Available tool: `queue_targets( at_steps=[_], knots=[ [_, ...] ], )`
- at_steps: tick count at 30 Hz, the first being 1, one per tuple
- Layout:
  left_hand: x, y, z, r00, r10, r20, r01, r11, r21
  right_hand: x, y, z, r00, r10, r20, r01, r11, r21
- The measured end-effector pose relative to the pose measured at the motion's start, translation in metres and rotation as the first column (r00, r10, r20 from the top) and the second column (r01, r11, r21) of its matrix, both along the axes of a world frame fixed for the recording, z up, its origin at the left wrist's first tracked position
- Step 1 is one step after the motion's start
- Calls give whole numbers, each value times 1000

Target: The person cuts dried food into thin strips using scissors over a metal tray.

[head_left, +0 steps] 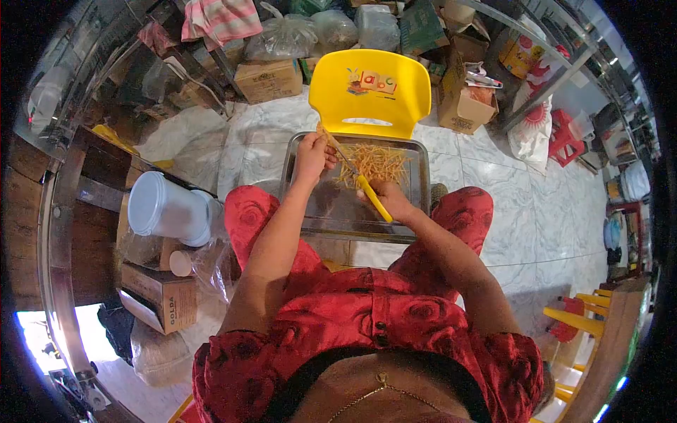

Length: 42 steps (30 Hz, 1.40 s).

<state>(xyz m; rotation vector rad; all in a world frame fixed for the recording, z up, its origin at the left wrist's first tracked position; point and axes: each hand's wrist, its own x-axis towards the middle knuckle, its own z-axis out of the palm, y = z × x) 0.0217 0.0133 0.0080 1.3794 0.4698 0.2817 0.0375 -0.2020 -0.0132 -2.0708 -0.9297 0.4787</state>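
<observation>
Yellow strips lie heaped in the tray, just past the right hand, which is curled around a yellow-handled tool. The left hand, near them, pinches a thin yellow piece.

Illumination: moderate, diffuse. The marble floor is brightest at right; the wooden panels at left remain dim. Glare: overexposed white patch, near left. Shadow: soft, on the near right floor. Optics: wide-angle; straight lines bow toward the periphery, corners vignette to black. Centre fairly sharp; margins soft, grainy.
</observation>
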Motion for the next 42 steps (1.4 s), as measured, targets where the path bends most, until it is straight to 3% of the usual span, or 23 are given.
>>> queue_targets(
  at_steps=[2, 4, 8, 10, 13, 18, 24, 26, 28, 31, 35, 37, 40, 42],
  knots=[
    [0, 1, 1, 1000, -15, 18, 15, 999, -32, 0, 1, -1, 996, 16, 84, -20, 998, 55],
    [-1, 0, 4, 999, -12, 33, 13, 999, -30, -2, 0, 5, 970, 43, -239, -38, 999, 28],
    [0, 3, 6, 999, -10, 49, 14, 997, -74, 0, -1, 0, 928, 42, -370, -19, 998, 65],
    [-1, 6, 9, 999, -13, 47, 16, 998, -62, 3, -2, 1, 830, 104, -548, -50, 993, 111],
    [-2, 6, 10, 997, -39, 69, 43, 997, -67, 3, -1, -3, 795, 161, -585, -28, 973, 231],
    [0, 7, 6, 992, -105, 64, 106, 994, -18, -1, -1, 13, 793, 126, -596, -22, 984, 179],
    [0, 6, 8, 999, -13, 43, 17, 996, -92, 2, -3, 2, 813, 125, -569, -58, 989, 133],
    [0, 5, 9, 998, -30, 54, 30, 1000, -6, -1, -2, 8, 811, 108, -575, -52, 992, 113],
    [-1, 3, 10, 996, -56, 69, 59, 998, -36, -5, -1, 24, 891, 91, -445, -14, 985, 173],
    [-1, 1, 12, 994, -77, 79, 82, 995, -59, 1, -2, 12, 848, 71, -525, -19, 994, 105],
    [-2, -1, 13, 996, -79, 49, 81, 996, -27, -1, -3, 12, 850, 51, -525, -9, 997, 82],
    [-2, -2, 13, 995, -83, 47, 84, 996, -31, -4, -3, 23, 894, 77, -442, -25, 992, 121],
    [-1, -3, 8, 996, -66, 57, 69, 996, -57, -4, -5, 32, 839, 54, -542, -29, 998, 55],
    [-2, -5, 10, 997, -45, 70, 50, 996, -80, -4, -4, 22, 862, 49, -505, 5, 994, 105]
  ],
)
